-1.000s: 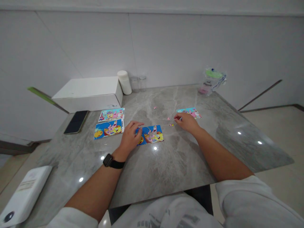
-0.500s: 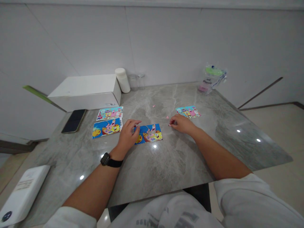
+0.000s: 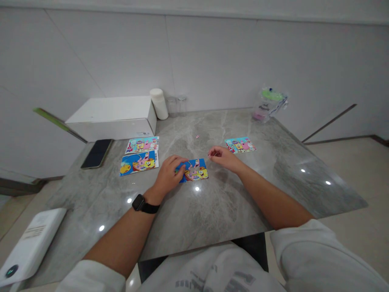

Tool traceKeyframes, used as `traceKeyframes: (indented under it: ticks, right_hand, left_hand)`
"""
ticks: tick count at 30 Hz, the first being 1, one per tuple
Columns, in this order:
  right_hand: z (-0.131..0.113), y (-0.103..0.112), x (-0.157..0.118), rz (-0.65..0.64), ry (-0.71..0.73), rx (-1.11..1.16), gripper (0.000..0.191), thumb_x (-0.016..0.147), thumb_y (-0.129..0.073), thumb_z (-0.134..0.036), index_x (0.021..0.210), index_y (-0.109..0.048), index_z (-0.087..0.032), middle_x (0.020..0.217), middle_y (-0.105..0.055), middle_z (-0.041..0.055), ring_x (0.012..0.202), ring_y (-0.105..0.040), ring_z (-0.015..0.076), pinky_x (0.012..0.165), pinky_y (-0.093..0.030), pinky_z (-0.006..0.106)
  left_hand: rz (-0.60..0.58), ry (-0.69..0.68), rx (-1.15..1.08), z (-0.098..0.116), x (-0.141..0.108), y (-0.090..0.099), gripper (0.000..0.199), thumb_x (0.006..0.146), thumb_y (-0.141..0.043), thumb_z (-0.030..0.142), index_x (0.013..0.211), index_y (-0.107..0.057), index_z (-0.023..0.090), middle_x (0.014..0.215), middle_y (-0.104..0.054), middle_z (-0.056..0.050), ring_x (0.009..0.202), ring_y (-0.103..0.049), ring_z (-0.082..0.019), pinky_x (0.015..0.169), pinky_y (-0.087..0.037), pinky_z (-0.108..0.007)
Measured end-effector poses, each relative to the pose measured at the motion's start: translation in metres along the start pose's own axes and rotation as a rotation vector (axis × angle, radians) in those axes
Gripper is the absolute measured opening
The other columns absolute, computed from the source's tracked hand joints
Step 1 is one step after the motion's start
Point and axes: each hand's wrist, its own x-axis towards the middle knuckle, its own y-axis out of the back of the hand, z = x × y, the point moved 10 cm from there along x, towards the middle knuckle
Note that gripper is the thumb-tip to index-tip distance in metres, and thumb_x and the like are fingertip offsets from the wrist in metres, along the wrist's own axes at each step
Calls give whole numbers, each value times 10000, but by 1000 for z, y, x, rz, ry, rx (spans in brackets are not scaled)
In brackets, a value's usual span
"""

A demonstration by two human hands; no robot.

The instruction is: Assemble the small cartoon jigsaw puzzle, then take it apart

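Observation:
A blue cartoon card (image 3: pixel 197 172) lies flat on the grey marble table (image 3: pixel 194 219). My left hand (image 3: pixel 170 172) rests over the card's left part, fingers apart, with nothing held. Just right of the card, my right hand (image 3: pixel 223 158) is raised a little above the table, its fingertips pinched on something too small to make out. One tiny pinkish piece (image 3: pixel 197 136) sits on the table beyond the card. Behind my right hand lies a light-blue cartoon card (image 3: pixel 240 144).
At the left are a second blue card (image 3: pixel 139 163), another light-blue card (image 3: pixel 142 144), a black phone (image 3: pixel 97 153) and a white device (image 3: pixel 32 245). Along the back stand a white box (image 3: pixel 112 117), a white bottle (image 3: pixel 159 104), glasses (image 3: pixel 181 106) and a plastic bag (image 3: pixel 269 105).
My right hand has moved left, closer to the blue card. My left hand has shifted right, further over the card. The small piece near my right fingertips no longer shows on the table.

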Motion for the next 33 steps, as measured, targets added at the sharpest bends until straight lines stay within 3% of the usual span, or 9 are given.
traceKeyframes:
  ticks: [5, 9, 13, 18, 24, 33]
  right_hand:
    - [-20, -16, 9, -26, -37, 214, 389, 752, -720, -494, 1000, -603, -219, 786, -601, -37, 624, -503, 112, 566, -391, 240]
    - [-16, -24, 16, 56, 5, 236, 389, 762, -702, -532, 969, -583, -224, 804, -604, -26, 672, -542, 127, 604, -429, 247]
    - [-2, -20, 14, 187, 77, 84, 285, 834, -644, -485, 943, -598, -225, 863, -660, 12, 758, -605, 160, 687, -487, 277]
    - [-14, -16, 6, 227, 248, -167, 139, 883, -628, -349, 898, -673, -218, 983, -689, 45, 796, -614, 158, 716, -493, 279]
    - [-10, -19, 7, 199, 223, -148, 131, 881, -646, -333, 905, -697, -214, 798, -677, 5, 663, -565, 143, 641, -455, 273]
    - [-19, -34, 5, 76, 284, -159, 122, 870, -677, -319, 859, -736, -213, 729, -696, 0, 598, -533, 133, 590, -411, 270]
  left_hand:
    - [-60, -44, -12, 8, -2, -8, 234, 1021, -540, 283, 1151, -727, 234, 1099, -707, -78, 1052, -645, -224, 978, -525, -417]
    - [-71, -59, -10, 13, -2, -8, 229, 1009, -549, 266, 1148, -727, 230, 1101, -716, -79, 1054, -651, -226, 977, -521, -421]
    - [-97, -76, -8, 16, -3, -9, 229, 1009, -547, 264, 1145, -727, 227, 1084, -715, -79, 1036, -652, -224, 963, -525, -412]
    - [-112, -61, 3, 15, -4, -10, 228, 1005, -562, 273, 1149, -735, 235, 1109, -716, -85, 1045, -653, -222, 971, -526, -405]
    - [-168, -123, 41, 21, -6, -18, 223, 967, -640, 284, 1152, -760, 246, 1163, -715, -86, 1073, -646, -233, 966, -507, -417]
    - [-245, -164, 40, 31, -11, -24, 191, 972, -658, 317, 1115, -777, 277, 1163, -704, -65, 1084, -633, -224, 1008, -468, -425]
